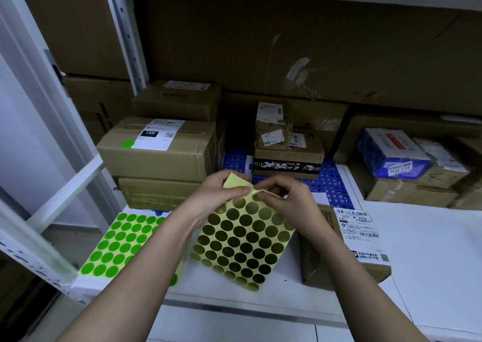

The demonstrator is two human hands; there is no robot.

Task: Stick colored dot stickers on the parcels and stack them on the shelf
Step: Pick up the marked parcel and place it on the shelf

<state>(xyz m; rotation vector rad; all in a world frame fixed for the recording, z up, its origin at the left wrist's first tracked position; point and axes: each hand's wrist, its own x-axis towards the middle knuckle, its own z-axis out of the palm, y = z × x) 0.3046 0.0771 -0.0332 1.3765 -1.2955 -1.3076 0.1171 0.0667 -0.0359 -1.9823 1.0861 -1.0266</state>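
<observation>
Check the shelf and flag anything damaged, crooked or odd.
The small parcel on top of the black-taped box is crumpled and sits tilted. The big carton behind has torn, peeling tape. The sticker sheet is bent at its top edge where both hands pinch it, likely just from peeling.

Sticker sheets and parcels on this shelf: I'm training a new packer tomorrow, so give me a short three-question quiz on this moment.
1. True or false: the left hand and right hand both hold the olive dot sheet at its top edge.
2. Which item already bears a green dot? A) the 15H box B) the blue parcel C) the front parcel
3. Fill in: the green dot sheet lies to the ___ of the olive sheet.

Key: 1 true; 2 A; 3 left.
</observation>
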